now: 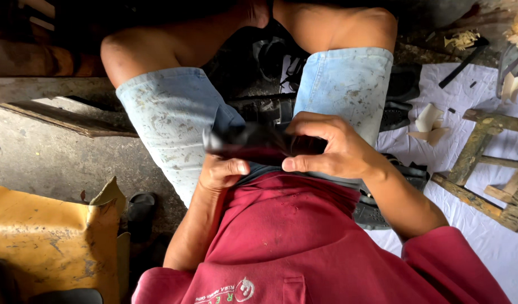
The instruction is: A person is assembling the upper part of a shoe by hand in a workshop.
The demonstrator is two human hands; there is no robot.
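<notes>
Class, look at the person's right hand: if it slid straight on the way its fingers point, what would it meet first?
The right hand points leftward along the black shoe piece it grips. Going on, it would probably meet the left hand first, under the same piece, though depth is unclear.

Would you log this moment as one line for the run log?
left hand: under black shoe | right hand: gripping shoe | over lap

Hard daylight from upper right, deep shadows, sharp focus throughout.
</notes>
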